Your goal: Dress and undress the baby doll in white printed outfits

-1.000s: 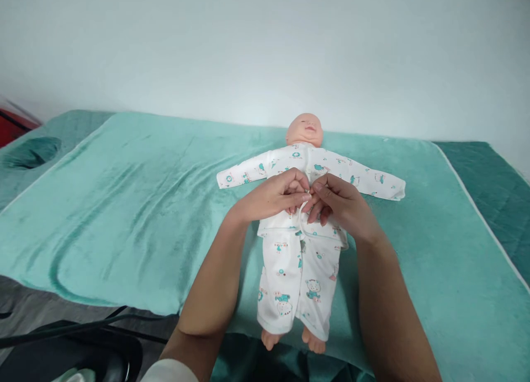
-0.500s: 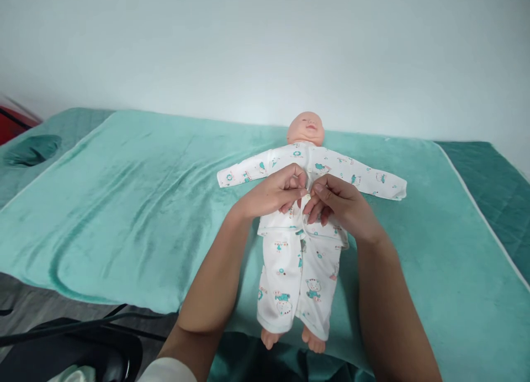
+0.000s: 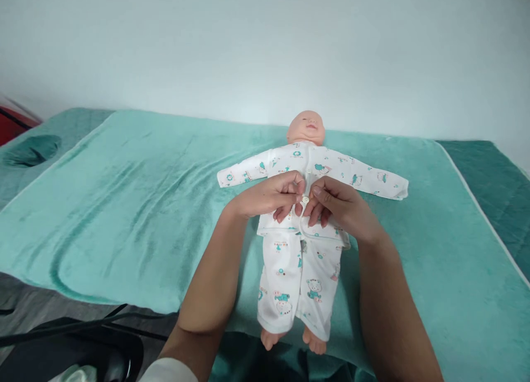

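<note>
Left hand and right hand pinch the shirt by a button on a doll, face-up on a green sheet before a pale wall; tiny lettering on the trousers is unreadable.

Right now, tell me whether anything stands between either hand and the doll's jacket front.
Nothing visible does: the left hand and right hand pinch at the jacket's front, on either side of a pale button. Cloth beneath the fingers is hidden.
</note>
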Action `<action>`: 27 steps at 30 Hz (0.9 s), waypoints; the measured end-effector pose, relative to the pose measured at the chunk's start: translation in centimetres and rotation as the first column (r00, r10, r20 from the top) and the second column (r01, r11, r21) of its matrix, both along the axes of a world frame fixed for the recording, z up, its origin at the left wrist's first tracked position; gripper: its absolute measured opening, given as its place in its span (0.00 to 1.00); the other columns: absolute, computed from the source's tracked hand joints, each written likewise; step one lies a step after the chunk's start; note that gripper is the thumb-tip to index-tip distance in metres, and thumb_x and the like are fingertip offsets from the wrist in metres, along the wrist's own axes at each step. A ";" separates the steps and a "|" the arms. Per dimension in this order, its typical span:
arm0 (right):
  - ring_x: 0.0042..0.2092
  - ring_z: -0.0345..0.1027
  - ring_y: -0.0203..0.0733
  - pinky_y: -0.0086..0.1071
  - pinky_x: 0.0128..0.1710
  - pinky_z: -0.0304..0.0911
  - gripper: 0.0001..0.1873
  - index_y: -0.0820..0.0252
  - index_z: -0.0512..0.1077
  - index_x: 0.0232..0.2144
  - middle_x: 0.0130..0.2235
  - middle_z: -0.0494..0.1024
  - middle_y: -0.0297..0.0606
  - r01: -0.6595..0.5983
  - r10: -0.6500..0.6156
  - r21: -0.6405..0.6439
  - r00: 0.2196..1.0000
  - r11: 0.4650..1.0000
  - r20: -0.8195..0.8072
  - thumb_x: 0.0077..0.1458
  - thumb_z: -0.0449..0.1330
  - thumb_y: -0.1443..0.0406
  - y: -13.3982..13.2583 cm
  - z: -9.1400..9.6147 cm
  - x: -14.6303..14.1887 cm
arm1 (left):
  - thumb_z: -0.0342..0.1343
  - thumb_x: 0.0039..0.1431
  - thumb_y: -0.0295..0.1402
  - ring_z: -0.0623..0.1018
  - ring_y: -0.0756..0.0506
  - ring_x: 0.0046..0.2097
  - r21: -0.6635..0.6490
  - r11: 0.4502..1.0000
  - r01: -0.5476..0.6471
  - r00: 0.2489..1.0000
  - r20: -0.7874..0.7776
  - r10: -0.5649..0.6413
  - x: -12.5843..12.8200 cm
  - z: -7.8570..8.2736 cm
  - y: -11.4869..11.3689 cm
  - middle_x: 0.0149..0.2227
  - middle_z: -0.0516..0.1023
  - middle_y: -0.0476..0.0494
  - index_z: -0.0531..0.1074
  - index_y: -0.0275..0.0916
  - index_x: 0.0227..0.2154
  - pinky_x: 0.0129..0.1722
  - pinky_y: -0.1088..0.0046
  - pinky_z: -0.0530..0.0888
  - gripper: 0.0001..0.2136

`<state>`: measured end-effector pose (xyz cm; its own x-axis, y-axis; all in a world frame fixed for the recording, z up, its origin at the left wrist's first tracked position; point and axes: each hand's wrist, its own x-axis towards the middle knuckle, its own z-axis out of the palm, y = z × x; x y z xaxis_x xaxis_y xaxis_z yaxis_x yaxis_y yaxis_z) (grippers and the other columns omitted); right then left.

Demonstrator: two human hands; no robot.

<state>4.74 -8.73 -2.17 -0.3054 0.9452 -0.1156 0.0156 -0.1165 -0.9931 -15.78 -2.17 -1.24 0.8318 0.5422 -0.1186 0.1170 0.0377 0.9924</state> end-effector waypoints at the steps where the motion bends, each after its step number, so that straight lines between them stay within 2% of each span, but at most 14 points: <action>1: 0.27 0.77 0.37 0.25 0.22 0.62 0.17 0.58 0.66 0.35 0.31 0.81 0.37 -0.003 0.003 0.006 1.000 1.000 0.003 0.68 0.57 0.51 0.0 0.0 0.0 | 0.53 0.61 0.26 0.70 0.56 0.18 -0.004 1.000 0.017 1.000 -0.005 -0.017 0.0 0.0 0.0 0.23 0.76 0.57 0.63 0.41 0.36 0.19 0.81 0.66 0.05; 5: 0.27 0.77 0.36 0.25 0.22 0.62 0.17 0.58 0.66 0.34 0.31 0.81 0.37 -0.005 0.005 0.018 1.000 1.000 0.005 0.68 0.56 0.52 -0.1 -0.1 0.0 | 0.53 0.60 0.25 0.71 0.56 0.18 -0.035 0.998 0.047 0.998 -0.030 -0.048 -0.1 0.0 0.0 0.25 0.77 0.56 0.65 0.41 0.38 0.18 0.81 0.65 0.06; 9: 0.25 0.75 0.36 0.25 0.22 0.62 0.16 0.58 0.67 0.33 0.31 0.81 0.37 0.006 -0.005 0.020 0.999 1.000 -0.035 0.68 0.57 0.53 0.0 0.1 0.2 | 0.54 0.63 0.31 0.71 0.55 0.18 -0.022 1.000 0.013 0.999 -0.040 -0.013 -0.4 -0.1 0.1 0.24 0.76 0.53 0.73 0.38 0.42 0.17 0.81 0.65 0.06; 12: 0.23 0.71 0.34 0.26 0.20 0.62 0.16 0.58 0.67 0.32 0.28 0.79 0.35 0.029 -0.025 0.049 0.996 0.998 -0.086 0.67 0.58 0.54 0.0 0.1 0.6 | 0.56 0.64 0.36 0.71 0.55 0.18 -0.026 0.997 -0.077 0.996 0.052 0.078 -0.6 -0.5 0.2 0.22 0.74 0.52 0.76 0.37 0.45 0.18 0.79 0.67 0.11; 15: 0.20 0.67 0.33 0.27 0.18 0.59 0.14 0.57 0.68 0.31 0.25 0.76 0.31 0.096 -0.075 0.117 0.982 0.988 -0.176 0.65 0.61 0.55 0.1 -0.1 1.1 | 0.59 0.62 0.38 0.72 0.54 0.20 -0.030 0.975 -0.221 0.960 0.168 0.223 -0.2 -1.2 0.4 0.25 0.75 0.51 0.76 0.37 0.44 0.19 0.78 0.69 0.12; 17: 0.23 0.69 0.34 0.28 0.20 0.63 0.12 0.55 0.69 0.30 0.27 0.77 0.31 0.205 -0.162 0.176 0.959 0.963 -0.231 0.64 0.62 0.57 0.2 -0.1 1.3 | 0.58 0.62 0.38 0.73 0.54 0.22 -0.003 0.912 -0.411 0.879 0.265 0.397 0.1 -1.8 0.8 0.26 0.75 0.52 0.75 0.39 0.42 0.21 0.78 0.70 0.10; 18: 0.27 0.72 0.36 0.30 0.25 0.68 0.10 0.54 0.70 0.31 0.30 0.78 0.32 0.277 -0.224 0.212 0.944 0.937 -0.242 0.64 0.61 0.58 0.2 -0.1 1.4 | 0.57 0.62 0.37 0.74 0.54 0.23 0.018 0.850 -0.527 0.811 0.309 0.497 0.2 -2.2 1.1 0.26 0.74 0.52 0.74 0.40 0.42 0.23 0.78 0.72 0.09; 20: 0.43 0.78 0.41 0.36 0.42 0.75 0.05 0.52 0.72 0.35 0.40 0.81 0.35 0.406 -0.356 0.314 0.911 0.858 -0.207 0.64 0.60 0.60 0.4 -0.3 1.3 | 0.54 0.64 0.37 0.77 0.52 0.29 0.086 0.681 -0.727 0.661 0.354 0.662 0.4 -2.9 1.8 0.29 0.76 0.52 0.73 0.42 0.41 0.29 0.77 0.74 0.07; 22: 0.59 0.71 0.45 0.44 0.60 0.68 0.06 0.50 0.75 0.42 0.53 0.79 0.37 0.438 -0.447 0.444 0.890 0.782 -0.090 0.64 0.60 0.59 0.8 -0.8 0.9 | 0.52 0.65 0.36 0.80 0.50 0.40 0.203 0.534 -0.820 0.571 0.350 0.743 0.5 -3.5 2.5 0.37 0.80 0.48 0.72 0.43 0.42 0.37 0.76 0.77 0.07; 24: 0.66 0.63 0.47 0.49 0.68 0.58 0.13 0.48 0.75 0.50 0.61 0.73 0.36 0.358 -0.476 0.567 0.877 0.742 0.070 0.65 0.59 0.57 1.2 -1.4 0.4 | 0.51 0.66 0.37 0.79 0.47 0.51 0.342 0.468 -0.814 0.572 0.341 0.746 0.6 -3.9 2.8 0.47 0.81 0.44 0.73 0.43 0.45 0.48 0.71 0.77 0.09; 27: 0.70 0.56 0.47 0.52 0.71 0.51 0.18 0.48 0.73 0.57 0.66 0.69 0.36 0.199 -0.471 0.671 0.846 0.714 0.250 0.66 0.58 0.56 1.8 -2.4 -0.2 | 0.49 0.69 0.39 0.75 0.45 0.60 0.528 0.478 -0.702 0.695 0.360 0.622 1.1 -4.2 2.8 0.57 0.78 0.41 0.74 0.42 0.50 0.62 0.63 0.72 0.14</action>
